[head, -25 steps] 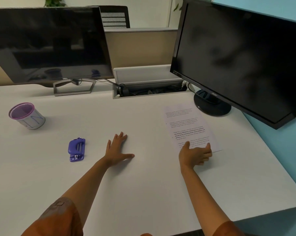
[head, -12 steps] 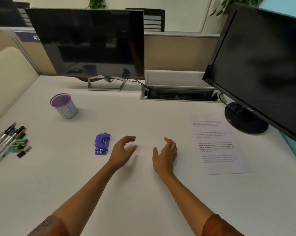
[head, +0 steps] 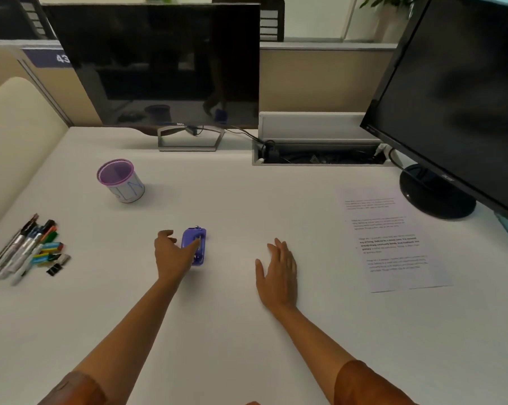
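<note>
Right now my left grip (head: 174, 254) is the nearer one. The purple stapler (head: 192, 235) lies on the worktop (head: 247, 200) just to its right, long axis running away from me. The fingers touch its near left side, half spread and not closed round it. My right grip (head: 277, 273) rests flat and wide, well apart to the right.

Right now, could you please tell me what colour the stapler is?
Violet-blue; the stapler shows best in the head view, at the left hand.
</note>
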### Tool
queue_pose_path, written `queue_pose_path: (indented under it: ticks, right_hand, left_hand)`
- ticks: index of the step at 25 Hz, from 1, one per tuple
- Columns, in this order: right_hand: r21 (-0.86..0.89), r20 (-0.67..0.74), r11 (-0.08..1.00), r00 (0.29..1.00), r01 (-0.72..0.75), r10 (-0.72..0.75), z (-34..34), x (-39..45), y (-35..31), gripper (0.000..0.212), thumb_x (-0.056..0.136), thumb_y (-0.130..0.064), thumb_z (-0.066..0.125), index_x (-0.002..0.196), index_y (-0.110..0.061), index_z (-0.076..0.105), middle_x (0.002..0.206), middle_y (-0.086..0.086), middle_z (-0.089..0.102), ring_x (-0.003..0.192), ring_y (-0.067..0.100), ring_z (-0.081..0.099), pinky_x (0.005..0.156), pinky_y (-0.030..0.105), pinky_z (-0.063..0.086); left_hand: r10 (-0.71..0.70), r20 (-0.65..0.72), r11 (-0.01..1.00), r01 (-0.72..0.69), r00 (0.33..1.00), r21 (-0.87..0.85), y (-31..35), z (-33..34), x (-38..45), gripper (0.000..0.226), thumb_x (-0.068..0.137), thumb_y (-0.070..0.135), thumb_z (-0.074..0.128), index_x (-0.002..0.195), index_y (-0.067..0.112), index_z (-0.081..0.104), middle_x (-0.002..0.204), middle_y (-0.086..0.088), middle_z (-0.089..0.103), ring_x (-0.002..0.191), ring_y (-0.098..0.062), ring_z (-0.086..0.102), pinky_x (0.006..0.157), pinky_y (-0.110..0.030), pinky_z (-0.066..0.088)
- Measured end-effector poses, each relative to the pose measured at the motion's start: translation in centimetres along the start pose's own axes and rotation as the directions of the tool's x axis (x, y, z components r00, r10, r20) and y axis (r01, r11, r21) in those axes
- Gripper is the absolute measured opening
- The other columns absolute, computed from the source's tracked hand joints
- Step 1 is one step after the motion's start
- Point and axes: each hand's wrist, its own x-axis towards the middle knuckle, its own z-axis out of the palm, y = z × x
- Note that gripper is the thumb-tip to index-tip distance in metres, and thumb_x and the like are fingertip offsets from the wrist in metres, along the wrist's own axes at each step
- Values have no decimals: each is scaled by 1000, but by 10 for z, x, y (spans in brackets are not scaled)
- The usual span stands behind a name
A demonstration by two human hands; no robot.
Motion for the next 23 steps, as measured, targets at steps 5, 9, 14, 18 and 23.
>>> queue_pose_path:
  ticks: [5,9,14,18,23]
  right_hand:
    - [22,-29,1000,1000,-8,9,3,-2,0,49,98,-41,45,141,-17,44,158,-4,29,148,16,17,122,35,20]
    - [14,-68,1000,998,-17,18,7,-3,0,47,97,-41,47,138,-18,47,156,-4,33,147,16,20,121,33,20]
    - [36,-103,999,994,-25,28,9,-3,-3,45,95,-39,51,135,-18,50,153,-3,38,146,16,25,120,35,23]
    - [48,-123,999,992,-18,24,8,-3,-4,42,94,-36,55,131,-17,53,151,-1,41,143,18,31,118,37,27]
    - [72,-144,997,989,-25,36,8,-3,-6,39,92,-34,58,128,-19,55,149,-1,41,137,19,37,115,38,33]
  left_hand:
    - [54,70,998,-57,996,40,-6,0,4,32,78,23,78,100,8,61,99,-8,64,80,-23,62,58,-26,47]
    - [43,83,998,-46,996,36,-14,-4,9,26,79,21,75,94,5,62,87,-7,64,70,-17,58,55,-24,44]
    - [-50,138,993,65,989,-104,-20,-19,17,24,83,19,73,94,2,62,84,-9,61,72,-21,57,62,-29,49]
    - [-199,211,926,254,957,-279,-25,-39,31,13,86,16,72,89,5,65,82,-7,62,77,-24,60,71,-32,54]
    - [-186,154,944,219,971,-245,-30,-58,42,17,87,20,71,90,4,66,84,-9,63,79,-25,60,69,-32,51]
